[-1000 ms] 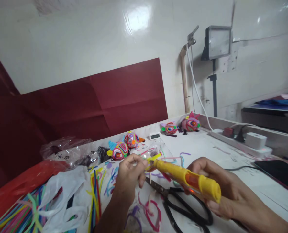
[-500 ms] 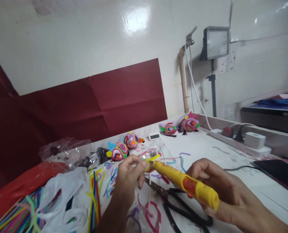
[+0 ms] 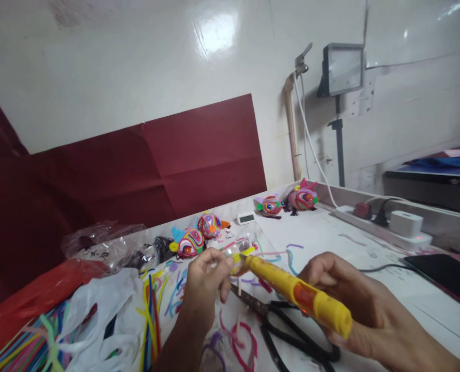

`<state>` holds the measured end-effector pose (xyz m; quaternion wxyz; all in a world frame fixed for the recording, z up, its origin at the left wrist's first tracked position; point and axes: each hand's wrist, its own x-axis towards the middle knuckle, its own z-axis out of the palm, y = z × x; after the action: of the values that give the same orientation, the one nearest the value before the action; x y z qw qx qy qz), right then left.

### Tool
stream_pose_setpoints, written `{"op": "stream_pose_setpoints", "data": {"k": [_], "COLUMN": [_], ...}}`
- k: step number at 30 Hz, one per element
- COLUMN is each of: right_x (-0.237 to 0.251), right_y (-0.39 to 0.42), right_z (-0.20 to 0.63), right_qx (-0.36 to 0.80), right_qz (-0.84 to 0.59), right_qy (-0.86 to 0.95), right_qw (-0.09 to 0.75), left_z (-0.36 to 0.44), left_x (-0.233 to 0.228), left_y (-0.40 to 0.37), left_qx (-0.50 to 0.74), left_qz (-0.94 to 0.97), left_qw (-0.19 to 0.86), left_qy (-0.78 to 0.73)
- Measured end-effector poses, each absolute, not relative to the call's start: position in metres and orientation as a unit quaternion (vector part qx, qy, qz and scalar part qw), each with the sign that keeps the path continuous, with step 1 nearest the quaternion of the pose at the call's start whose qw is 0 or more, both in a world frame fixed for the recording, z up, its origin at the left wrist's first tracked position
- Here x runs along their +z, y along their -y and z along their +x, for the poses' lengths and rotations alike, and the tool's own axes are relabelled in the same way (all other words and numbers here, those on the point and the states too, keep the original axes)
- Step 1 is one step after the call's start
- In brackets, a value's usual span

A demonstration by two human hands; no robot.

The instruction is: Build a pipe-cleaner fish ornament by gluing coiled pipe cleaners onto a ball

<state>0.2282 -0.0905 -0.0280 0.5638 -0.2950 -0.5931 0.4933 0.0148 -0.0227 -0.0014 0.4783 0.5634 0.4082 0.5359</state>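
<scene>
Right hand (image 3: 354, 305) gripped yellow glue pen (image 3: 297, 294), nozzle aimed at yellow pipe-cleaner piece (image 3: 242, 254) — pinched by left hand (image 3: 207, 281) above desk (image 3: 369, 248) front edge; black scissors (image 3: 292, 330) lay beneath.

One view only: head cam, worn by the person, looks fwd and down across the white craft-strewn counter (image 3: 331, 232) twd the glossy white wall (image 3: 137, 67) w/ dark red paper sheet (image 3: 168, 160). Close range: both hands fill the lower centre, forearms cut off by the bottom edge. Horizon tilted.
</scene>
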Motion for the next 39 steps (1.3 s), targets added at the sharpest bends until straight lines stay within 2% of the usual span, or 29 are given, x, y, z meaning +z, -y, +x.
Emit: {"op": "stream_pose_setpoints", "data": {"k": [14,19,39], "right_x": [-0.033,-0.034,-0.041], "right_y": [0.089,0.092,0.094], "right_z": [0.227,0.226,0.232], "right_qx": [0.518,0.514,0.468], "right_qz": [-0.244,-0.259,-0.302], "right_qy": [0.621,0.605,0.646], "right_qw": [0.535,0.550,0.522], "left_z": [0.016,0.015,0.016], "left_x": [-0.003,-0.004,-0.005], "left_y": [0.022,0.021,0.022], "left_qx": [0.529,0.528,0.534], "left_qz": [0.567,0.570,0.567], "left_qw": [0.482,0.476,0.474], "left_qy": [-0.408,-0.412,-0.412]}}
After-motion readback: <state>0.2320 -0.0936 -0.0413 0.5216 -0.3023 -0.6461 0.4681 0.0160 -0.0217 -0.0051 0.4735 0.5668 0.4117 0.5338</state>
